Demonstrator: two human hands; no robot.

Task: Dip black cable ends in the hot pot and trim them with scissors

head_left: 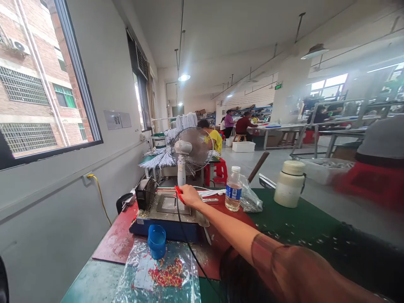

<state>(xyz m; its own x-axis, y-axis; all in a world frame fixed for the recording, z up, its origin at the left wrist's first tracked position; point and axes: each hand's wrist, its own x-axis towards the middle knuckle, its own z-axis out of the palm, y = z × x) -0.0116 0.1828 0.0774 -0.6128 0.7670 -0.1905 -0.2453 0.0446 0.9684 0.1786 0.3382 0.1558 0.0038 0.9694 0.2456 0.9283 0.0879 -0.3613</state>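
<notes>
Many small red and yellow bits [167, 273] lie scattered on a clear plastic sheet [192, 292], toward the near edge of the counter [91, 280]. A blue cup [157, 244] stands on the sheet's far part. Behind it, on a red board [115, 240] reaching the counter's left edge, sits a blue-based machine [173, 230] with a metal top and a black fan unit [145, 194] at its left end. Above that top, the right grip [190, 195] is closed around a red-handled tool [179, 195], whose tip is too small to make out. The left grip is out of frame, so its state cannot be told. A black cord [189, 246] runs from beside the tool down past the machine's front. Farther right, a labelled bottle [233, 191] stands just beside a crumpled clear bag [251, 198]; a cream flask [289, 185] stands near the counter's far edge. Beyond that edge rises a white fan [183, 147], then a person in yellow [216, 139] near bundles of white strands [160, 160].
</notes>
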